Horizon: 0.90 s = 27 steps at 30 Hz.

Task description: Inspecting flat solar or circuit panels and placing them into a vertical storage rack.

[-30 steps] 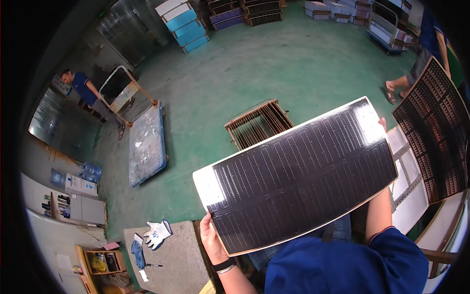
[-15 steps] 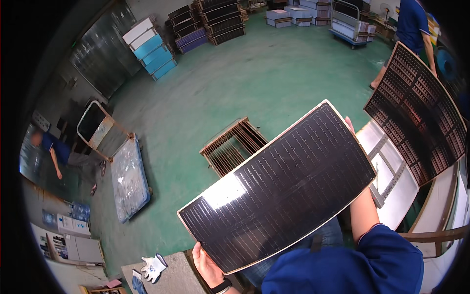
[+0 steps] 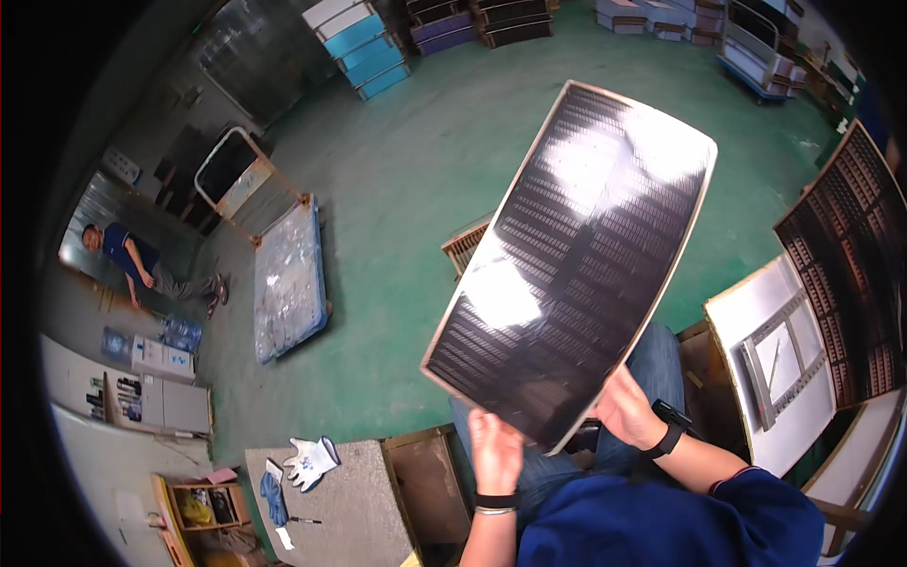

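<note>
Tilted up over my lap is a large dark glossy panel [image 3: 567, 350] with a thin pale rim and rows of small slot-like marks; bright reflections lie across it. My left hand [image 3: 495, 454] grips its near edge at the lower left, thumb and fingers closed on the rim. Around the lower right edge is my right hand [image 3: 624, 408], its fingers partly hidden behind the panel. Both hands hold the near end, while the far end rises away from me.
A second dark patterned panel [image 3: 850, 274] leans at the right beside a white board [image 3: 723, 312] with a grey metal frame [image 3: 756, 378]. Gloves [image 3: 312, 463] lie on a grey bench top [image 3: 354, 510]. A rack [image 3: 463, 248] stands behind the panel. Left are a flatbed trolley [image 3: 288, 283] and a person [image 3: 132, 255].
The panel has turned from lying crosswise to pointing away from me. My right hand has moved from its far right edge to the near end. My view has shifted.
</note>
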### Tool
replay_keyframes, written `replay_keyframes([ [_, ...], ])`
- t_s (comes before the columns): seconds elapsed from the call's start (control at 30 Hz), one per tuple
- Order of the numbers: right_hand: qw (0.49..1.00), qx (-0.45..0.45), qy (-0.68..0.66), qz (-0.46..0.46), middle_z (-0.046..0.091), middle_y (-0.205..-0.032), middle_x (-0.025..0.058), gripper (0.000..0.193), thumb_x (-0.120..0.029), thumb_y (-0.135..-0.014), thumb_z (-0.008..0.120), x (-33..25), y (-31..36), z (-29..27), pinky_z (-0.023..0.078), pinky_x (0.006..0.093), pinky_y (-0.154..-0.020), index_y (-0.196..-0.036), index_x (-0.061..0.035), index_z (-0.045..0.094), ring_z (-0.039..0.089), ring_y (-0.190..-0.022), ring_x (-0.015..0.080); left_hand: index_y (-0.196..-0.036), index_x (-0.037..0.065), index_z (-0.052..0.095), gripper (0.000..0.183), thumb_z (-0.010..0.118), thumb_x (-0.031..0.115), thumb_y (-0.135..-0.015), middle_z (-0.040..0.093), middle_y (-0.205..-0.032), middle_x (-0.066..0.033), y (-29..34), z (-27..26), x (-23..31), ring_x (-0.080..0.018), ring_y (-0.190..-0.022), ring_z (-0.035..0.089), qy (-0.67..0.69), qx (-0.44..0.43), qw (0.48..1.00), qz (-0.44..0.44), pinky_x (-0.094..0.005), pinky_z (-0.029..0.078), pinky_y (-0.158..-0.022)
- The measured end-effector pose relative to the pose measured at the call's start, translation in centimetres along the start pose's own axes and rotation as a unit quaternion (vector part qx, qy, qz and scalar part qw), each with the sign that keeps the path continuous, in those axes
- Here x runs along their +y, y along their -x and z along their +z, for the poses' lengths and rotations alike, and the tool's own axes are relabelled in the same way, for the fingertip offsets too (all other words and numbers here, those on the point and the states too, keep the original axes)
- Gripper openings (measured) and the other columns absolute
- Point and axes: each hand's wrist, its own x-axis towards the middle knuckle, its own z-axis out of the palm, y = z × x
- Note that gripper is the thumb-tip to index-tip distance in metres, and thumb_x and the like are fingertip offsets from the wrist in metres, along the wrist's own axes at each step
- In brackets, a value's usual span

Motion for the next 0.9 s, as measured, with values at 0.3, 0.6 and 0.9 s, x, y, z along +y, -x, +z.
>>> replay_keyframes([
  [0.3, 0.771, 0.220, 0.557, -0.217, 0.051, -0.079, 0.0002, 0.035, -0.014, -0.095, 0.050, -4.8, -10.9, -10.7, 0.042, 0.0229, -0.066, -0.125, 0.0040, 0.048, 0.045, -0.071, 0.0073, -0.113, -0.001, 0.057, 0.023, 0.046, 0.009, -0.096, 0.063, -0.103, -0.0108, -3.4, -6.4, -1.2, -0.0146, -0.077, 0.064, -0.596, 0.096, 0.796, 0.044, -0.0256, 0.054, -0.064],
  [0.6, 0.697, 0.167, 0.679, -0.158, 0.063, -0.094, 0.0233, 0.038, -0.009, -0.092, 0.048, 2.6, -17.6, -17.2, 0.048, 0.0348, -0.073, -0.130, -0.0051, 0.046, 0.064, -0.081, 0.0334, -0.112, 0.000, 0.054, 0.024, 0.043, 0.016, -0.098, 0.064, -0.097, -0.0116, -4.6, -5.0, 0.0, -0.0135, -0.066, 0.063, -0.470, 0.159, 0.868, 0.004, -0.0223, 0.051, -0.049],
  [0.9, 0.688, 0.155, 0.697, -0.134, 0.061, -0.091, 0.0256, 0.038, -0.011, -0.092, 0.049, 2.8, -19.9, -18.9, 0.047, 0.0442, -0.070, -0.130, -0.0074, 0.045, 0.059, -0.082, 0.0426, -0.112, -0.001, 0.055, 0.023, 0.044, 0.012, -0.097, 0.064, -0.096, -0.0124, -4.9, -4.7, 0.0, -0.0143, -0.067, 0.064, -0.456, 0.168, 0.874, -0.008, -0.0227, 0.052, -0.049],
])
